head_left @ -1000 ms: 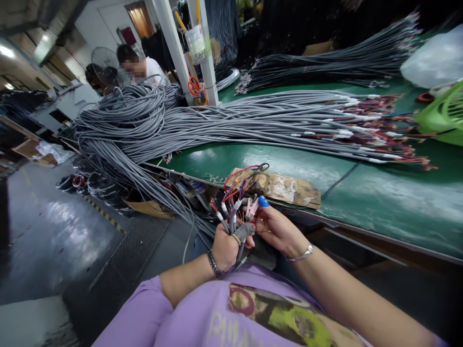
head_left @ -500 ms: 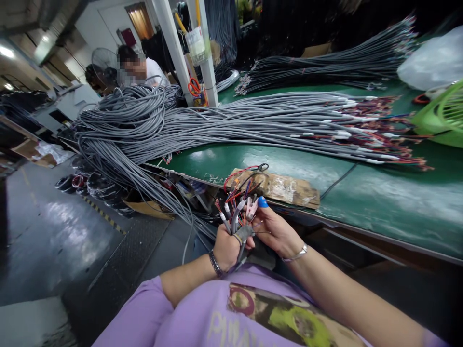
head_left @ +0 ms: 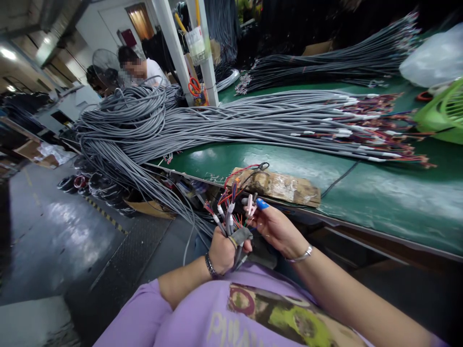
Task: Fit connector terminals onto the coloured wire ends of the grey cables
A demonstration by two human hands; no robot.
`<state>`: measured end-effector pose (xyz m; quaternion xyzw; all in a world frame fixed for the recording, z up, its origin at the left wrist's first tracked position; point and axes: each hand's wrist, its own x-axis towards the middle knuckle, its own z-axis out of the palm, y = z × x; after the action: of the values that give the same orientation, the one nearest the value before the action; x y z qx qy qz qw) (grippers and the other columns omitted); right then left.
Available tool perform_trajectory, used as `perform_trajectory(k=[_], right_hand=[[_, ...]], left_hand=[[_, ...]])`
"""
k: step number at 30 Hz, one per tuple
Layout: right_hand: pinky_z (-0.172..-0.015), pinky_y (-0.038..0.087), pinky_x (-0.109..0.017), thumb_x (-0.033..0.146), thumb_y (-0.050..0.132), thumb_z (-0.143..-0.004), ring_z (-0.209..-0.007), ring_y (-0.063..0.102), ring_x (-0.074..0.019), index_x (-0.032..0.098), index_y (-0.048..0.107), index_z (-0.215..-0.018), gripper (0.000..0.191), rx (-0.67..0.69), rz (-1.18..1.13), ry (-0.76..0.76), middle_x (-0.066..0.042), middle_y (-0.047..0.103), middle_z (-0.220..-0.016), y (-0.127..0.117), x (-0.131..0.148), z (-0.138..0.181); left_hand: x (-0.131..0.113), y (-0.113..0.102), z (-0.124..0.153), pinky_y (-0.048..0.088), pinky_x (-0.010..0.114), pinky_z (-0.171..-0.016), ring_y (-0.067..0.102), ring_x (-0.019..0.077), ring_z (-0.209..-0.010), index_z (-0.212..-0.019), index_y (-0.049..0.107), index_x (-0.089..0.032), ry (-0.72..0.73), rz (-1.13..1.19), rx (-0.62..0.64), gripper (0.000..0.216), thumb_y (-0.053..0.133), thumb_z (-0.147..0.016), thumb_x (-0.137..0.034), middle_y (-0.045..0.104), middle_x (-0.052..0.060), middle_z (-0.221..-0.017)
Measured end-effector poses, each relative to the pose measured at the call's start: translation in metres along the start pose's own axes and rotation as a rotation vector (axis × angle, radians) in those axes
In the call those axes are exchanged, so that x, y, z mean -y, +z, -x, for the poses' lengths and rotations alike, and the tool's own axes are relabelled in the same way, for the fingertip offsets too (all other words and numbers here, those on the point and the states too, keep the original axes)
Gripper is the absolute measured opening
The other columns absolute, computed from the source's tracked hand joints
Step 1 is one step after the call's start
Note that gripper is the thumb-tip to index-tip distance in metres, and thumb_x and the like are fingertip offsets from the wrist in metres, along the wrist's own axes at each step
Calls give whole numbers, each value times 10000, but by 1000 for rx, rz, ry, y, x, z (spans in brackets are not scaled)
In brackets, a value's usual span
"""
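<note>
My left hand (head_left: 221,251) is wrapped round a bundle of grey cables (head_left: 230,220) close to their stripped ends, just in front of my body. White sleeves and thin coloured wires stick up from the bundle. A grey wrap, perhaps a finger cover, shows on one of the fingers. To the right, my right hand (head_left: 277,230) pinches a small pale pink clip (head_left: 251,206) between thumb and fingers. A blue cover sits on that thumb. Thin wires run between the cable ends and the right fingertips; whether these fingers grip them I cannot tell.
A worn wooden block (head_left: 284,185) with a red and black lead lies at the edge of the green table (head_left: 390,202). Behind it stretches a long pile of grey cables (head_left: 231,120). A green basket (head_left: 443,115) stands at the right. Across the table sits a person (head_left: 152,70).
The left hand with its cables has shifted slightly left. My right hand has drawn a little apart from the cable ends, and the pink clip shows more clearly.
</note>
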<state>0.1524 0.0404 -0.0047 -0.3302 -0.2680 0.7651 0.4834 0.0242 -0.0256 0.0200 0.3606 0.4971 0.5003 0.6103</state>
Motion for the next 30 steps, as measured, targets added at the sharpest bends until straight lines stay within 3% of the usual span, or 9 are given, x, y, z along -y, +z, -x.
perform_trajectory(k=[5, 12, 18, 24, 30], right_hand=[[-639, 478, -300, 640, 650, -749, -685, 585, -176, 198, 690, -768, 444, -30, 113, -93, -55, 678, -757, -2, -6, -1], [-555, 487, -341, 667, 606, -771, -598, 613, -200, 197, 685, -936, 505, 136, 39, 27, -71, 695, -774, 1, -4, -5], [-622, 498, -308, 678, 613, -758, -677, 625, -188, 211, 703, -818, 479, -8, 76, -86, -57, 711, -781, -2, -8, -9], [-567, 518, -363, 719, 606, -728, -682, 656, -242, 210, 682, -863, 533, 120, -54, 94, -80, 716, -778, 1, -6, -10], [-639, 526, -346, 629, 697, -717, -680, 658, -221, 206, 678, -823, 436, -11, -163, 94, -64, 715, -740, 2, -8, -16]], left_hand=[[-4, 3, -5, 361, 240, -433, 465, 100, -387, -549, 618, -134, -15, 60, 12, 412, 749, -638, -514, 539, 22, -418], [-1, 6, -14, 357, 237, -437, 460, 89, -388, -532, 608, -131, -40, 80, -7, 403, 757, -613, -497, 549, 22, -429], [0, 4, -17, 345, 229, -422, 472, 92, -382, -530, 610, -123, -31, 114, -3, 370, 765, -617, -448, 550, 25, -425], [-1, 6, -18, 342, 228, -414, 461, 91, -370, -573, 615, -126, -45, 154, 15, 365, 778, -601, -451, 550, 16, -423], [5, 4, -19, 346, 230, -418, 455, 87, -373, -542, 606, -115, -67, 94, 11, 388, 767, -620, -460, 542, 24, -422]])
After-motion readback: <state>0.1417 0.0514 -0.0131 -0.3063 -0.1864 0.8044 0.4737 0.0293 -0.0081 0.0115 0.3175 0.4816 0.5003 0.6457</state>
